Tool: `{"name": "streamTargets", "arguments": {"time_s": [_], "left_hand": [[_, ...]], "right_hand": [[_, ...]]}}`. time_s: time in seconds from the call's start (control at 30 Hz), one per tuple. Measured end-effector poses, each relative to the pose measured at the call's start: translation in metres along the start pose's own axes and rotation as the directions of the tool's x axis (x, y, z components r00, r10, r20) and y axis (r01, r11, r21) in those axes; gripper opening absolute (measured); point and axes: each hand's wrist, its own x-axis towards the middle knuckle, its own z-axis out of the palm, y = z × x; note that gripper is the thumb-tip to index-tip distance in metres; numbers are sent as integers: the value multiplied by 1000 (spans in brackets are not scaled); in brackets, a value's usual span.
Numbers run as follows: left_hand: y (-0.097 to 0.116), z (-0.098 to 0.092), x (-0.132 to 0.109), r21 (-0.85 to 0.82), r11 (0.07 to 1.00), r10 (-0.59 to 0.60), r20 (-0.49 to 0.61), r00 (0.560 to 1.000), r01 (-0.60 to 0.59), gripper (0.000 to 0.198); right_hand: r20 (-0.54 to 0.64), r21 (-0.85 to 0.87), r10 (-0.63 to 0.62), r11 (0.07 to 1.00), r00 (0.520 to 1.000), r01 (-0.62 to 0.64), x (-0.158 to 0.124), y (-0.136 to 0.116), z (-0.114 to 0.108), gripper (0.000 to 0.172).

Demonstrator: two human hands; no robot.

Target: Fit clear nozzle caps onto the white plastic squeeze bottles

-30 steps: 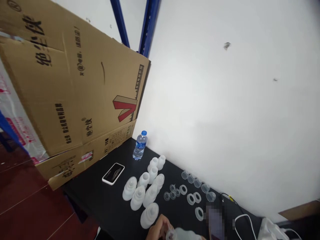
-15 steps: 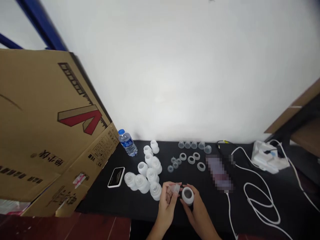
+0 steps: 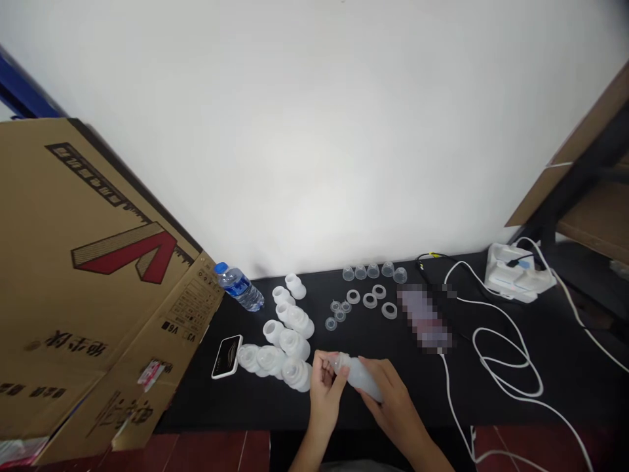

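Shows a left hand (image 3: pixel 324 385) and a right hand (image 3: pixel 388 388), bare, with slim fingers (image 3: pixel 319 358). Continues into a left forearm (image 3: pixel 313 446) and a right forearm (image 3: pixel 423 446), likewise bare and slender. Includes a narrow strip of grey cloth (image 3: pixel 361 467) low between the forearms, softly curved, too little seen to name the garment.

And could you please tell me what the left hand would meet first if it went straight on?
Probably the nearest small translucent disc, lying ahead of the left hand, though the hand's height is unclear.
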Motion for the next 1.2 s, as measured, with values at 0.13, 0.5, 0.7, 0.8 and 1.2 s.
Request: {"name": "streamTargets", "arguments": {"time_s": [0.13, 0.5, 0.7, 0.8, 1.2], "left_hand": [[-1, -1, -1, 53, 998, 34, -29, 999, -32, 46], [15, -2, -4, -40, 999, -20, 204, 979, 29, 47], [13, -1, -6, -90, 994, -54, 79, 995, 61, 52], [9, -2, -8, -122, 990, -54, 95, 994, 65, 57], [2, -4, -10, -116, 992, -33, 45, 998, 38, 68]], "right_hand": [[-55, -24, -96, 995, 994, 95, -6, 3, 1, 57], [62, 449, 373, 818, 926, -360, 9, -27, -19, 39], [264, 525, 490, 649, 831, -550, 14, -23, -29, 49], [342, 497, 541, 589, 768, -637, 18, -19, -34, 61], [279, 646, 496, 537, 822, -543, 27, -19, -37, 75]]}}
